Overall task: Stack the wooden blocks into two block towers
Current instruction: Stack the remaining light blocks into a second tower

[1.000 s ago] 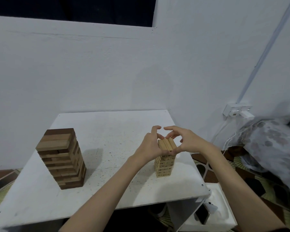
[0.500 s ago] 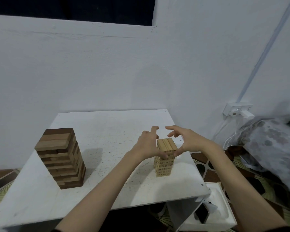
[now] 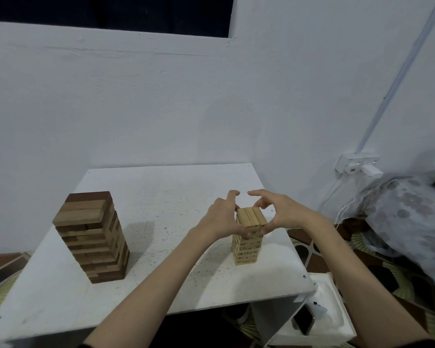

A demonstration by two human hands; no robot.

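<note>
Both hands, the left hand (image 3: 220, 218) and right hand (image 3: 281, 213), have closed back in, thumbs and curled fingers pinching the small pale block tower (image 3: 248, 236) near its top, apparently squaring a nearly finished stack.

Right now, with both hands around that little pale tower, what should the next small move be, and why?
Probably ease both hands apart: the left hand and right hand press the small tower, whose top layer looks square, and no loose blocks show on the table.
</note>
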